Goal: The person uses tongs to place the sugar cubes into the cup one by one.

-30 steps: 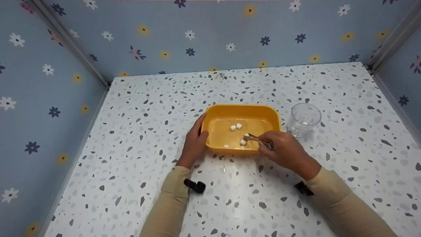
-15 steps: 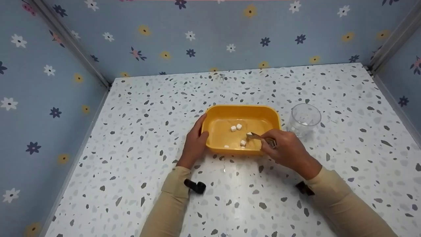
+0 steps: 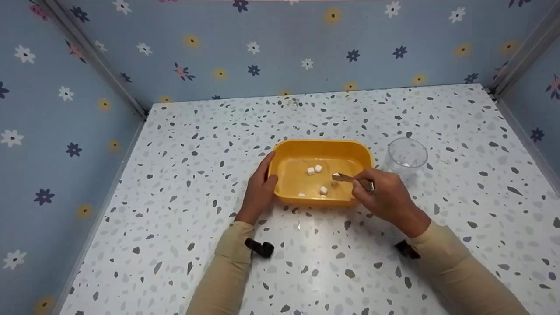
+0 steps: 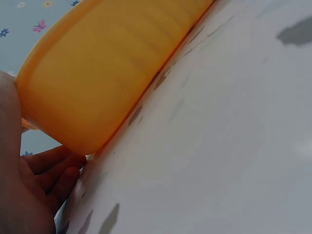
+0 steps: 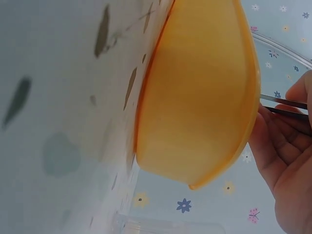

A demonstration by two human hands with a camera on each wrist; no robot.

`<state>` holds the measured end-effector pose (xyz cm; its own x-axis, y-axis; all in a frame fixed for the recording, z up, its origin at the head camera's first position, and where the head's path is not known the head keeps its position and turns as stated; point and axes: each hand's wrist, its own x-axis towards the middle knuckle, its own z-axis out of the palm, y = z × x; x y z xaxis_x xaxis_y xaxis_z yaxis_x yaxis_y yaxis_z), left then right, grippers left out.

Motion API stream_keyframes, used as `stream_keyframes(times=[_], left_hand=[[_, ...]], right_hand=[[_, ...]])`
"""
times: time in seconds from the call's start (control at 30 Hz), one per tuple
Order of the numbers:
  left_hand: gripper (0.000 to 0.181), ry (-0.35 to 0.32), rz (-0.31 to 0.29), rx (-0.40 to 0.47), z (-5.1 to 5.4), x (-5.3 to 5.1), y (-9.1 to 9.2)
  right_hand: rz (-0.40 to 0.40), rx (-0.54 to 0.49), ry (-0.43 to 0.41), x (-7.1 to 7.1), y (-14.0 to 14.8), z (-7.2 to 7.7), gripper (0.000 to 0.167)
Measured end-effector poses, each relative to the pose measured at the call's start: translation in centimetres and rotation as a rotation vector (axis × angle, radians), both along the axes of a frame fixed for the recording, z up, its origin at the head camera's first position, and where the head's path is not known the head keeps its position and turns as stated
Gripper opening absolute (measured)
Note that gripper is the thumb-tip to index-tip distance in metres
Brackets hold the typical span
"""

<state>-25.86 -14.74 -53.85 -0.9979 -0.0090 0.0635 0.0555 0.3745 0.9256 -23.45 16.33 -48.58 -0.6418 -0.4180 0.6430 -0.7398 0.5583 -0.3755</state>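
A yellow rectangular container (image 3: 323,202) stands on the table in the head view. Its left end is gripped by my left hand (image 3: 258,188), with the thumb near the front corner and the fingers along the outer side. Over the container's right part, my right hand (image 3: 385,194) pinches a pair of metal tweezers (image 3: 345,177). At the tweezers' tips is a small white cube (image 3: 336,174), partly covered by them and above the container floor. Several more white cubes (image 3: 311,171) lie inside. The right wrist view shows the two tweezer arms (image 5: 282,101) reaching over the rim.
A clear cup (image 3: 407,153) with some white pieces in it stands right of the container, close behind my right hand. The speckled table (image 3: 197,166) meets flowered blue panels (image 3: 280,48) at the back and sides.
My right hand and the tweezers have moved right and slightly back, carrying the white cube away from the one beside it. My left hand has kept its place on the container.
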Motion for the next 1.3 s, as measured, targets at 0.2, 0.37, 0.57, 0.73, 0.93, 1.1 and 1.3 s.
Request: stream_keyframes(times=[0.2,0.37,0.57,0.73,0.93,1.1,1.3], left_hand=[[0.062,-0.003,0.002,0.001,0.0,0.0,0.0],[0.061,-0.005,0.005,-0.002,0.0,0.0,0.1],[0.061,-0.008,0.009,0.001,-0.1,-0.1,0.1],[0.061,-0.003,0.007,-0.002,-0.1,-0.1,0.0],[0.062,0.000,-0.005,0.007,-0.1,-0.1,0.0],[0.061,0.001,-0.002,0.003,-0.1,-0.1,0.0],[0.061,-0.006,0.007,-0.003,-0.2,-0.2,0.0]], right_hand=[[-0.008,-0.042,0.019,-0.2,0.2,0.2,0.004],[-0.026,-0.097,0.044,-0.3,0.3,0.1,0.002],[-0.073,-0.152,0.078,-0.3,0.2,0.1,0.003],[-0.098,-0.159,0.100,-0.3,0.3,0.2,0.004],[-0.100,-0.152,0.129,-0.5,0.7,0.6,0.003],[-0.104,-0.135,0.145,-0.6,1.1,0.9,0.005],[-0.140,-0.173,0.147,-0.5,1.3,1.2,0.006]])
